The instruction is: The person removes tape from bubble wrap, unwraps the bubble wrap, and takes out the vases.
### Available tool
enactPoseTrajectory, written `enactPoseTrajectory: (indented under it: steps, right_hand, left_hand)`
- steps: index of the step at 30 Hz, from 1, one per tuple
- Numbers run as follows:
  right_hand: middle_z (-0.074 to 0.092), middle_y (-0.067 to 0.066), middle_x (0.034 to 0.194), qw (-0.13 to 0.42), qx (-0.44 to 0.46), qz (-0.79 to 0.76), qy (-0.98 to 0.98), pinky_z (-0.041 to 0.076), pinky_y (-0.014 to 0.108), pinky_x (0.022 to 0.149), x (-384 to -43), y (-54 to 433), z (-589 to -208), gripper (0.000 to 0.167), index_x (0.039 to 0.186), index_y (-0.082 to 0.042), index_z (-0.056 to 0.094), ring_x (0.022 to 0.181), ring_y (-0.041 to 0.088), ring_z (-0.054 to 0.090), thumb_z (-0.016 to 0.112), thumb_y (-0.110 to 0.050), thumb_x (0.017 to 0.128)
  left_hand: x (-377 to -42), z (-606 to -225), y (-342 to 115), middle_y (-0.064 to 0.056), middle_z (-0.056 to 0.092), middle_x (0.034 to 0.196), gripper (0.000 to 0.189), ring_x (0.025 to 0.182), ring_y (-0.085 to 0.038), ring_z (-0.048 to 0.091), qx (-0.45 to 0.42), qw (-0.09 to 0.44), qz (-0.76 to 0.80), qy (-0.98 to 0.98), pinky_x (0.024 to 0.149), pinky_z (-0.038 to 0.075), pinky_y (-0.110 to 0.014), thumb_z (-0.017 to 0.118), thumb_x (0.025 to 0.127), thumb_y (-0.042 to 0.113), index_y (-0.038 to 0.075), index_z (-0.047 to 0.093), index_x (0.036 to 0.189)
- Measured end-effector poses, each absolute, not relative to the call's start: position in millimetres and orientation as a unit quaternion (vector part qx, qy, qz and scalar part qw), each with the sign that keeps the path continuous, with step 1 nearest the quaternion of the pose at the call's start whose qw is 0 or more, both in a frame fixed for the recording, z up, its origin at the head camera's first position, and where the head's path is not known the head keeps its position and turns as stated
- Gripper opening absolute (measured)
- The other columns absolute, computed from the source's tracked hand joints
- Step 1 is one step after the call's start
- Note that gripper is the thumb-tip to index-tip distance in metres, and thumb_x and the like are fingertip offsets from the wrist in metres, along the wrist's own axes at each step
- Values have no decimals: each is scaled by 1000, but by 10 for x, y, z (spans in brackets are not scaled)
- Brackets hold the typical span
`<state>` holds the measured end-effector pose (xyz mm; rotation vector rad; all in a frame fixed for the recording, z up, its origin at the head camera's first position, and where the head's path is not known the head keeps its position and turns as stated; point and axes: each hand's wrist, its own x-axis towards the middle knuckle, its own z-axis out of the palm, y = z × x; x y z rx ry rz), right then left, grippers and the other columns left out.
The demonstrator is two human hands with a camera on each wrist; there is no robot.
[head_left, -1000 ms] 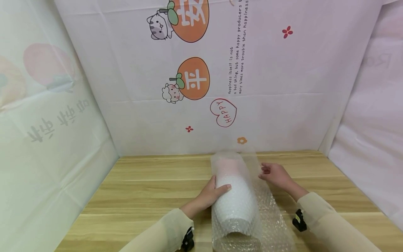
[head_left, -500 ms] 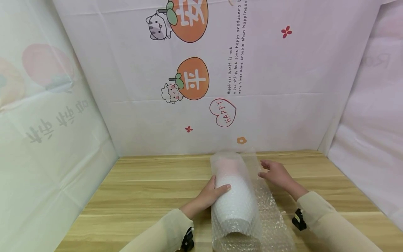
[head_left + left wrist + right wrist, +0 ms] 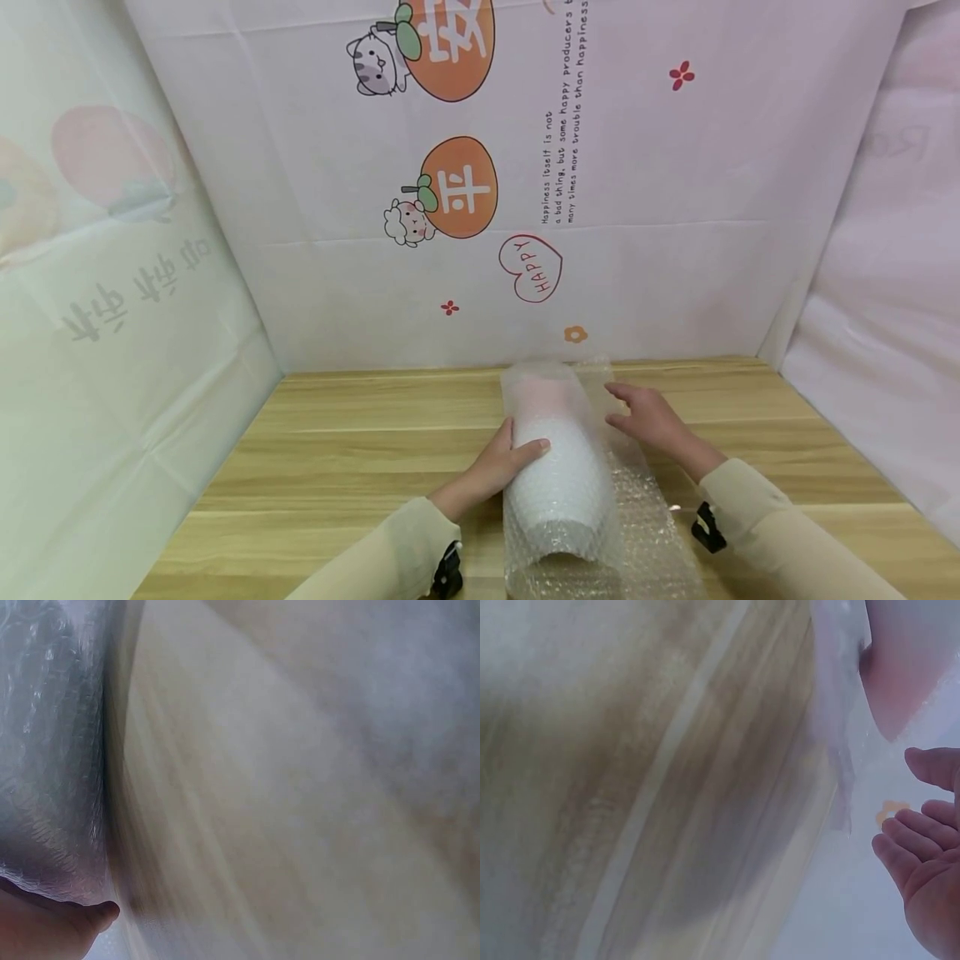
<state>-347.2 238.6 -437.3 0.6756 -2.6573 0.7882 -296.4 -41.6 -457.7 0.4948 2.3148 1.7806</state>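
While left grip (image 3: 497,467) clasps wrapped object (image 3: 564,479), right grip (image 3: 649,419), loosely spread, holds nothing near bubble-wrap sheet (image 3: 651,533).

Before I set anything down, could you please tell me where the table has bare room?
The table is bare on the left, between the left hand and the left cloth wall, and on the right, beyond the right hand toward the right cloth wall. The middle is crowded with the bubble-wrapped item, loose bubble wrap and both hands.

My head view bright and evenly lit, glints on the bubble wrap (image 3: 656,537) at lower centre, my wrist views dimmer, hazy, tabletop (image 3: 217,787) blurred, soft shadow lower centre in the right.
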Motion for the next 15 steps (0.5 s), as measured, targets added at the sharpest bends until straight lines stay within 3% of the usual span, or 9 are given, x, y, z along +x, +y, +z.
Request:
enactPoseTrajectory:
  steps: [12,15]
  right_hand:
    - [59,32,120,106,248,269,-925,47,55,89,-3475,2328,-4468,45,121,17,58,108,47,57,71,0,81]
    - [59,31,120,81,241,270,-929,48,53,88,-3476,2328,-4490,48,122,16,57,101,40,61,72,-2,80]
  left_hand:
    - [-2950,-4569,-424,-23,22,155,96,140,-36,25,156,94,595,783,110,25,-52,61,90,49,-3,11,153]
    - [-2955,-4569,-422,-22,22,155,95,140,-35,24,158,94,598,780,110,24,-51,61,90,49,-2,11,154]
